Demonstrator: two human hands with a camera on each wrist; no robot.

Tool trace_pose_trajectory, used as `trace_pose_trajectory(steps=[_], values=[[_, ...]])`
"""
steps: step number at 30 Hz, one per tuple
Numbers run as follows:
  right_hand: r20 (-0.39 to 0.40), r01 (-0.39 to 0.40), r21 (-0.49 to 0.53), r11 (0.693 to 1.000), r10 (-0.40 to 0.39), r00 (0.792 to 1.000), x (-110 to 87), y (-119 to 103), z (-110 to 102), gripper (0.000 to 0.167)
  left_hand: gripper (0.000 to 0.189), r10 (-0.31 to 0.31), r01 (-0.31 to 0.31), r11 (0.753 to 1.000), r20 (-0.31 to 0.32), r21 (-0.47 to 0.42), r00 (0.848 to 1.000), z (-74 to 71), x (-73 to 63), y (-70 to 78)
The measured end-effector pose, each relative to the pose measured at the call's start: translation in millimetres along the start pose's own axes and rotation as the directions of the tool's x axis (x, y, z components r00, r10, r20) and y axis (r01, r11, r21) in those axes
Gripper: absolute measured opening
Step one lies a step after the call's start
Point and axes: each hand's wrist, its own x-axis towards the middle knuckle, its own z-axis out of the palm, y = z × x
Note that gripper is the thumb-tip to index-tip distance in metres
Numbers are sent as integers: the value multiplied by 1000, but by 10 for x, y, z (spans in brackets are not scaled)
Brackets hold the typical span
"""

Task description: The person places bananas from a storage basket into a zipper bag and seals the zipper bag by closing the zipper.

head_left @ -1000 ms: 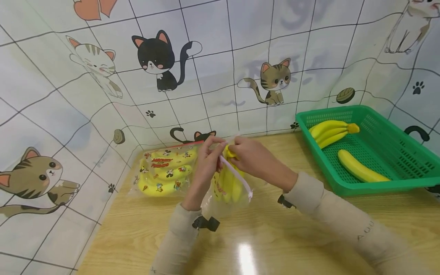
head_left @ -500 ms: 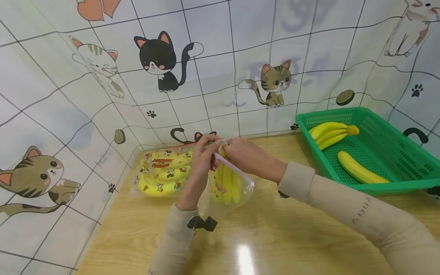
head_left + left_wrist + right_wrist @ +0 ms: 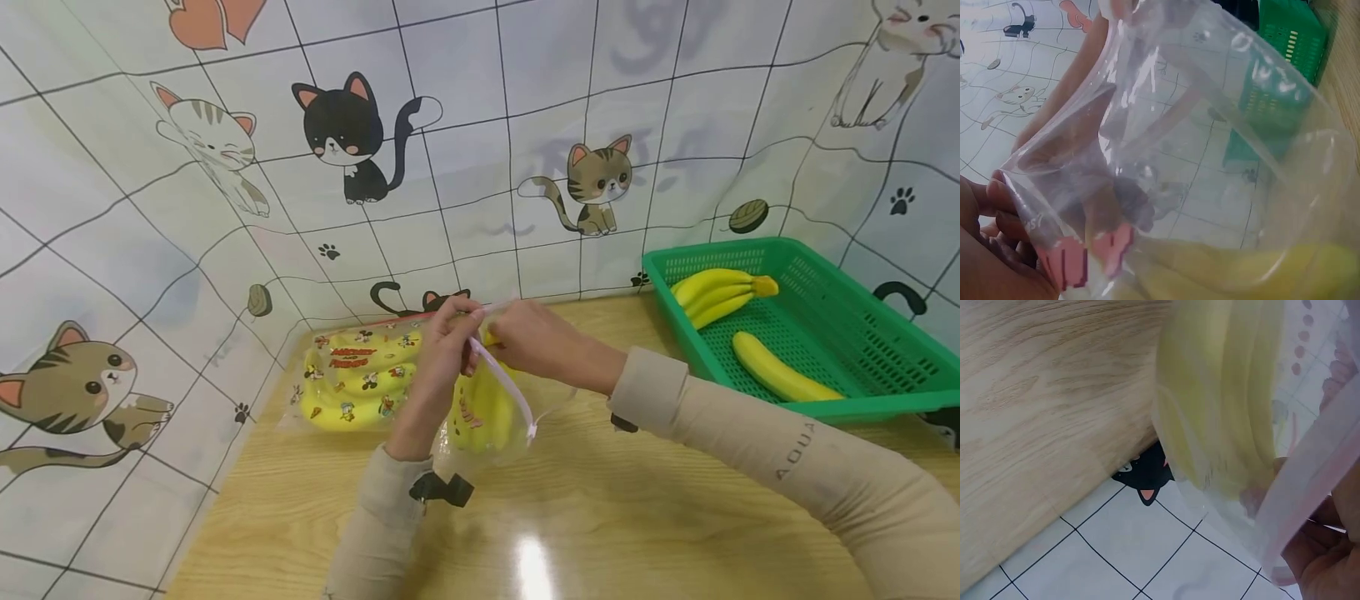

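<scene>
In the head view my left hand (image 3: 447, 346) pinches the upper edge of a clear plastic slider bag (image 3: 480, 437), near its pale pink zip strip (image 3: 504, 379). A bunch of yellow bananas (image 3: 491, 408) hangs stem up inside, its lower ends near the table. My right hand (image 3: 536, 337) is curled at the stem end, in the bag's mouth, and grips the bunch; its fingertips are hidden. The left wrist view shows the right hand blurred through the plastic bag (image 3: 1210, 137), with the bananas (image 3: 1260, 269) low down. Through the film, bananas (image 3: 1216, 394) also show in the right wrist view.
A printed bag (image 3: 360, 375) with bananas inside lies on the wooden table (image 3: 600, 500), left of my hands. On the right, a green basket (image 3: 750, 412) holds another banana bunch (image 3: 716, 293) and a single banana (image 3: 783, 367). A cat-print sheet (image 3: 480, 167) stands behind.
Both hands have shifted slightly left. The zip strip swung right, then back left. The stem, plain to see a second ago beside my right hand, is now mostly covered.
</scene>
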Motion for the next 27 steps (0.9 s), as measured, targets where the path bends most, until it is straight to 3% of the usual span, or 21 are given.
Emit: trace_pose_trajectory(steps=[4,7,12,18,27], values=[[-57,16,-52,999,-19,998,-18,-22,58,37,5,-17,17,1000,12,-19,1000,29,2,-9],[-65,56,-146,988,-66,996,-36,-43,117,29,5,-19,20,999,22,-48,1000,29,12,-23],[-25,100,-283,954,-112,993,-78,-74,185,12,8,-1,5,997,50,-75,999,17,14,-25],[-8,86,-347,934,-95,995,-91,-100,239,18,10,34,-30,998,69,-52,997,9,-29,33],[58,30,-286,958,-14,998,-95,-119,242,32,4,35,-36,999,68,10,997,31,-72,103]])
